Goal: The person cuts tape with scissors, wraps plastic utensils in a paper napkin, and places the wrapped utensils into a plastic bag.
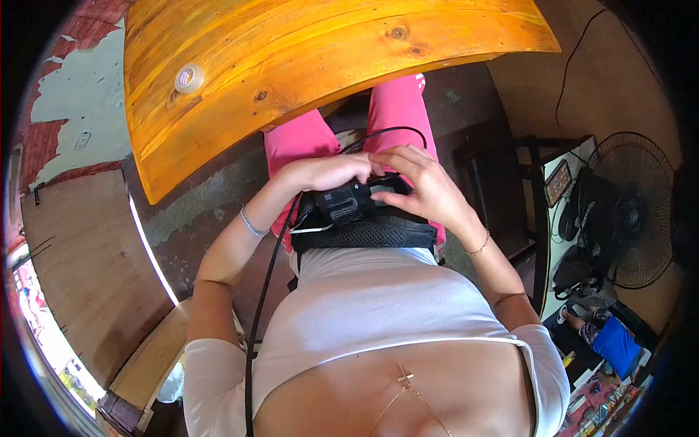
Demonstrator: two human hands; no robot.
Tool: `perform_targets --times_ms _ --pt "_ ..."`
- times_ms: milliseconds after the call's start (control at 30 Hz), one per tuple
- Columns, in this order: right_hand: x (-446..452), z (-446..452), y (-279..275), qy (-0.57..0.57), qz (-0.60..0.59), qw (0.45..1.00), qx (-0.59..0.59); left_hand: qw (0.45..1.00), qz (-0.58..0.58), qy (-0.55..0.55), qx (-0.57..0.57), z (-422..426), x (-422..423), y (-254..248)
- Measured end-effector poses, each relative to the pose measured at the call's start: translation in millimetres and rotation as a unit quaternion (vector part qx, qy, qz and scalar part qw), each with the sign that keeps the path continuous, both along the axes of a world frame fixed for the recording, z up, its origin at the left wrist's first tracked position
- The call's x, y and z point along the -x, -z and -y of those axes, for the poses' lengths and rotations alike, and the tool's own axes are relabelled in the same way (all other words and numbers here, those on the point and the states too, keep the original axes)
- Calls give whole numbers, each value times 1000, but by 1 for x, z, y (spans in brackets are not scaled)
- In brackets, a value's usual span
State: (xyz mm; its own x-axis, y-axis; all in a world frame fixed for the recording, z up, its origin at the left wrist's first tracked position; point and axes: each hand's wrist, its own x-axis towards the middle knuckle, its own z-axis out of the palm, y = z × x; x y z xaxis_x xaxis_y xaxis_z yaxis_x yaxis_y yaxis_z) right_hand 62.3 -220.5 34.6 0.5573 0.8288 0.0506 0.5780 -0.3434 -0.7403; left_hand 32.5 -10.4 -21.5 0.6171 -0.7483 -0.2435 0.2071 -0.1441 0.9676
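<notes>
A black waist pouch [386,234] with a mesh front lies across my lap. On its left part sits a ribbed black cylindrical device [343,202]. My left hand [336,172] rests just beyond this device, fingers curled together near the pouch's middle; whatever they pinch is hidden. My right hand [416,180] curves round the pouch's right part, its thumb on the near side and its fingers on the far side, meeting my left fingertips. A greyish surface shows between that thumb and the fingers. A black cable [266,291] runs from the pouch up along my left side.
A wooden table [328,54] stands ahead, with a roll of clear tape [189,78] on it. At right are a black fan [628,215] and a white-topped stand [555,211] holding a calculator-like device [558,182]. A person in blue [617,346] is farther back. Wooden boards [95,269] stand at left.
</notes>
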Motion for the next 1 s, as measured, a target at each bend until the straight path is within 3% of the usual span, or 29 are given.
perform_targets --times_ms 33,100,300,433,667,767,800,900,1000 --pt "-1 -2 3 -7 22 1000 2 987 -139 -73 35 -1 2 5" --pt "1 -8 3 -37 4 999 -11 950 -236 -166 116 -6 9 13" --pt "5 -17 1 -141 -2 989 45 928 -298 -160 157 -22 18 13" --pt "6 -23 5 -179 41 980 74 981 -138 -112 72 -38 24 21" --pt "3 -23 -1 -181 107 975 65 991 -120 53 -30 -51 6 35" --pt "-2 -20 -1 -164 123 977 57 995 25 37 -92 -40 3 31" --pt "-3 -20 0 -158 124 978 58 994 -2 18 -107 -36 1 31" --pt "-7 -19 3 -157 143 976 44 993 81 -68 -49 -34 -2 22" --pt "-7 -20 -2 -126 97 987 30 980 96 -132 -114 -39 -2 12"
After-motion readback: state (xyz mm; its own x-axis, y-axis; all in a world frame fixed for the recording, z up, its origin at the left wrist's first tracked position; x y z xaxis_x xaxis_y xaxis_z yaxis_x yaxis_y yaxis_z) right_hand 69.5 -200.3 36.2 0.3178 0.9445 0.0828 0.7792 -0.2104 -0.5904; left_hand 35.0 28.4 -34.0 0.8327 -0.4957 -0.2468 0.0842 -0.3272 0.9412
